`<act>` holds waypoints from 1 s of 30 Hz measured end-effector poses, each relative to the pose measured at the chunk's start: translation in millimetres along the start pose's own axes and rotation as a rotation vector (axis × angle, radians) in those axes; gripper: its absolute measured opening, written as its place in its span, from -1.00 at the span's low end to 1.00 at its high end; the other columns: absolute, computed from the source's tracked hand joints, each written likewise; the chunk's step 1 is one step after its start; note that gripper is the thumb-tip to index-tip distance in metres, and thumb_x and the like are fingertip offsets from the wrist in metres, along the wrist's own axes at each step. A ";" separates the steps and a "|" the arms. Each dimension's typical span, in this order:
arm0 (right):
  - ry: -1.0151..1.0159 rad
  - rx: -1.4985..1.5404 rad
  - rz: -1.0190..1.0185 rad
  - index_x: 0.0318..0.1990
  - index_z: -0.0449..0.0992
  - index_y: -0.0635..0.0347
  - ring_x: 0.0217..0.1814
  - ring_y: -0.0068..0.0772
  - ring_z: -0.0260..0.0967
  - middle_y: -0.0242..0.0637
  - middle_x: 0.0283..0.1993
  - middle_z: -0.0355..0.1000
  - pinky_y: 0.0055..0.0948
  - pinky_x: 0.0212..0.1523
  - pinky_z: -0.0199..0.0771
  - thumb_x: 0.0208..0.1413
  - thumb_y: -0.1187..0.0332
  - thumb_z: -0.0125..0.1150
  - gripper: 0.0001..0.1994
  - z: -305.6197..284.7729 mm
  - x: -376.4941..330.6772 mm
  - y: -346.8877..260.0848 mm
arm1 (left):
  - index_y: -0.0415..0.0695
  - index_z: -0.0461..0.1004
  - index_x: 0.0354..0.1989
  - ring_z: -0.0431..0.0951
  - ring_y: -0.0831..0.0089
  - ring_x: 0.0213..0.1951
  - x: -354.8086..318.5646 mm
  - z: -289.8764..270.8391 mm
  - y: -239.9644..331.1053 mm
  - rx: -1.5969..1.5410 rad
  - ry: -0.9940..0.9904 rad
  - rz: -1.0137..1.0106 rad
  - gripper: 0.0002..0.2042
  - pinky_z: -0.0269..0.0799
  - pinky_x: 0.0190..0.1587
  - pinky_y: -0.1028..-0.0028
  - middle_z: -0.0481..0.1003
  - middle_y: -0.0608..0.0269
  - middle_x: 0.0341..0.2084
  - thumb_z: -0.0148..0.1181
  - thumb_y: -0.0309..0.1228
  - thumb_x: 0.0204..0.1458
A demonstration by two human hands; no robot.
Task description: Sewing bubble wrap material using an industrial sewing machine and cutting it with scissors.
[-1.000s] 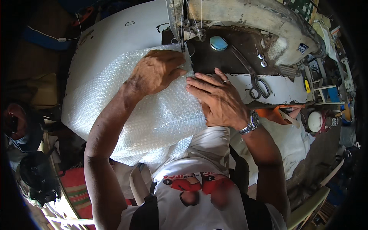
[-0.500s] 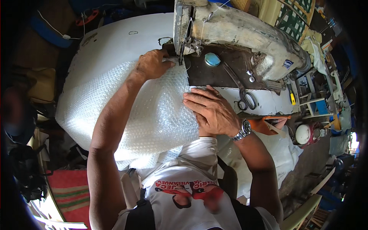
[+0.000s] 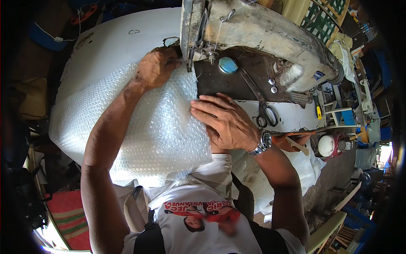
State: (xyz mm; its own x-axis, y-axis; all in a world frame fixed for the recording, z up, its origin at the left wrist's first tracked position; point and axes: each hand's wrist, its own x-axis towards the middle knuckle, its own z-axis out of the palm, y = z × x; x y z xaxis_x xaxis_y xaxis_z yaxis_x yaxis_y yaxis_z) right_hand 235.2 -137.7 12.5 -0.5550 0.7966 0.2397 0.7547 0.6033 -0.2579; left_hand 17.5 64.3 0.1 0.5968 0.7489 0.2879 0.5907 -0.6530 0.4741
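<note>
The bubble wrap [image 3: 158, 127] has its far right corner at the sewing foot [image 3: 189, 65], nearer edge apparently unstitched, left hand [image 3: 155, 71] curled left of the foot, grip unclear, right hand [image 3: 227, 121] flat on the right edge.

White shirt [image 3: 198, 242]: inverted red lettering [image 3: 177, 207] | sewing machine [image 3: 253, 27]: blue badge [image 3: 317, 75], print too small
</note>
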 end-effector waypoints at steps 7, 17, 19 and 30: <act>-0.017 -0.024 0.064 0.32 0.44 0.12 0.48 -0.16 0.19 -0.28 0.45 0.30 0.03 0.51 0.06 -0.04 0.41 0.30 -0.36 -1.5 11.4 7.7 | -0.07 0.62 -0.07 0.60 0.04 -0.03 19.7 5.2 -18.1 0.058 0.083 0.142 -0.78 0.49 0.09 0.13 0.61 0.06 -0.15 0.24 -0.30 0.18; -0.018 -0.158 0.151 0.33 0.41 0.13 0.43 -0.18 0.19 -0.31 0.45 0.29 0.11 0.50 0.01 -0.03 0.47 0.22 -0.35 2.6 39.7 6.6 | -0.11 0.60 -0.06 0.58 0.04 -0.01 38.0 -7.1 -39.1 0.085 0.123 0.182 -0.78 0.48 0.09 0.14 0.59 0.05 -0.14 0.23 -0.33 0.19; 0.005 -0.221 0.159 0.31 0.44 0.13 0.40 -0.18 0.21 -0.28 0.42 0.30 0.16 0.47 0.04 0.03 0.41 0.18 -0.41 6.8 39.4 13.7 | -0.12 0.60 -0.06 0.57 0.04 -0.01 51.1 2.4 -43.9 0.066 0.114 0.209 -0.78 0.49 0.08 0.15 0.59 0.05 -0.14 0.22 -0.33 0.19; 0.035 -0.404 0.367 0.35 0.37 0.05 0.28 -0.09 0.26 -0.23 0.25 0.32 0.28 0.25 0.32 0.24 0.36 0.10 -0.51 21.4 57.6 5.2 | -0.11 0.53 -0.22 0.53 0.11 -0.15 70.3 -5.0 -62.6 0.307 0.434 0.548 -0.87 0.51 -0.08 0.20 0.49 0.14 -0.30 0.26 -0.35 0.16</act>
State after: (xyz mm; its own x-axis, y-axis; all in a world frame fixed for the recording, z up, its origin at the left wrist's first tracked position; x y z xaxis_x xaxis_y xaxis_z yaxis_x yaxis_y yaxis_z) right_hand 199.7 -87.9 4.9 -0.2229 0.9462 0.2348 0.9748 0.2178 0.0476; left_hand 19.8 158.4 -5.1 0.6188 0.2450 0.7464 0.4344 -0.8984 -0.0653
